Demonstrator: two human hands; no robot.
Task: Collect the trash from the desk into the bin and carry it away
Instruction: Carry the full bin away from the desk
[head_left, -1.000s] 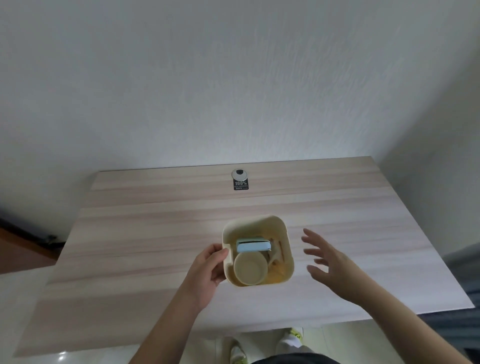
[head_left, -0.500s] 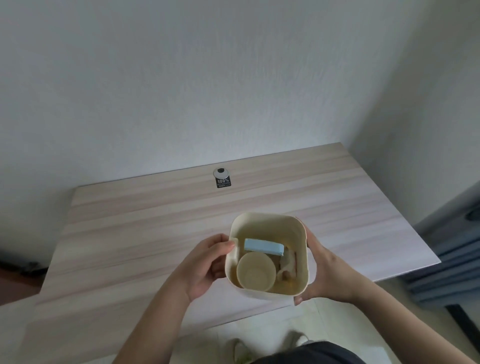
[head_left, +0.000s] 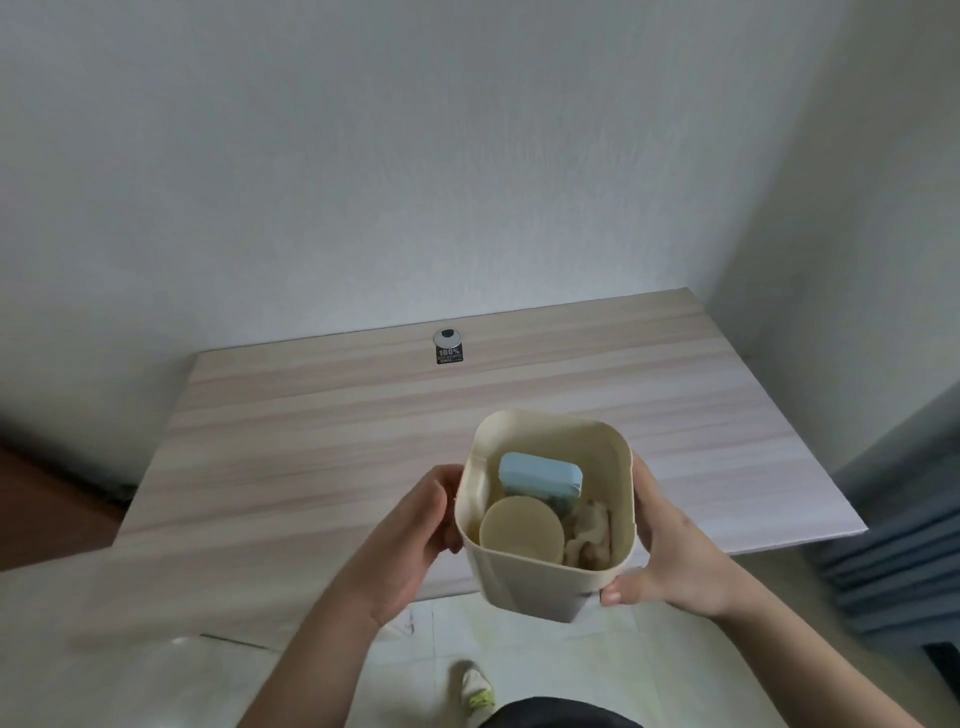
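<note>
Cream plastic, rounded at its corners, the bin (head_left: 540, 582) is sitting between both hands above the near edge of the desk (head_left: 322, 447), partly over the floor. The left hand (head_left: 415, 535) is pressing against the bin's left wall, fingers curled round it. The right hand (head_left: 670, 551) is cupping the bin's right wall, thumb lying across its front lower corner. Inside the bin, a pale blue block (head_left: 540, 475) is lying toward the far wall, a round beige disc (head_left: 521, 530) is resting in front of it, and crumpled brownish scraps (head_left: 589, 535) are filling the right side. Beyond the bin, near the desk's far edge, a round cable grommet (head_left: 448, 338) is sitting with a dark sticker (head_left: 449, 355) just in front.
</note>
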